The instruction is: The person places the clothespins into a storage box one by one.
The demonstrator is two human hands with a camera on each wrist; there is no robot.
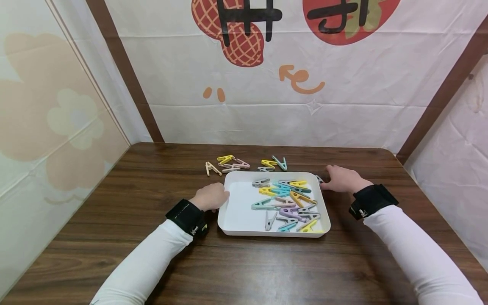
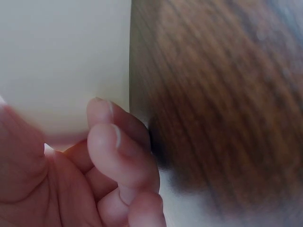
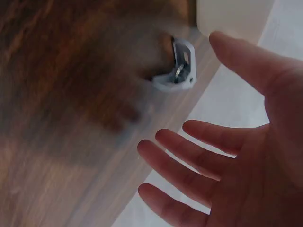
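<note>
A white tray (image 1: 240, 212) holds several clothespins (image 1: 289, 199) in pastel blue, green, yellow, purple and grey, mostly in its right half. At its left rim my left hand (image 1: 211, 196) grips the tray edge; curled fingers (image 2: 123, 151) lie along the tray wall in the left wrist view. My right hand (image 1: 344, 179) is beyond the tray's right rim, fingers spread and holding nothing. A grey clothespin (image 3: 184, 68) lies on the table in front of those fingers, close to the tray's corner, partly covered by the hand in the head view.
Behind the tray, several loose clothespins (image 1: 230, 165) lie left of centre, with yellow and blue-green ones (image 1: 281, 163) further right. The wooden table (image 1: 114, 220) ends at a printed cloth backdrop (image 1: 267, 123); more cloth hangs at both sides.
</note>
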